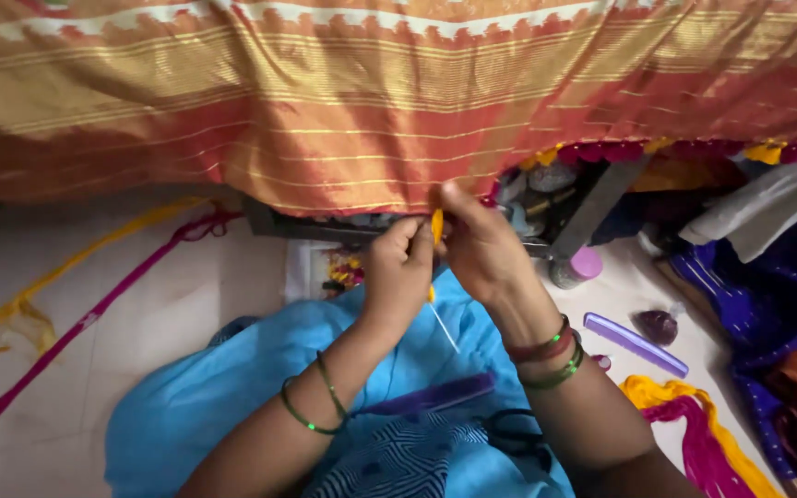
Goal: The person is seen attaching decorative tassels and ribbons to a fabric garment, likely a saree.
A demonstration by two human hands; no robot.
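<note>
A wide orange and gold striped cloth (352,111) is being seen from above, hanging across the whole top of the view. Its lower edge is being worked at by two bare hands near the middle of the picture. A short tuft of yellow thread (436,224) is being pinched between the fingertips of the left hand (398,269) and the right hand (481,247), right at the cloth's hem. Both hands are being held closed, fingertips pressed together on the thread, and the two hands are touching each other. A thin pale strand is being let down from the hands toward the lap. Green bangles are being worn on the left wrist, red and green ones on the right.

Below the hands, a light blue garment (232,387) is being spread over the lap, with a purple comb (435,395) and black scissors (514,433) lying on it. On the pale floor to the right, a second lilac comb (634,343) is lying near a bundle of yellow and pink threads (694,433). A small pink-lidded jar (578,267) is standing just beside the right hand. To the left, long pink and yellow strands (94,304) are trailing across the floor.
</note>
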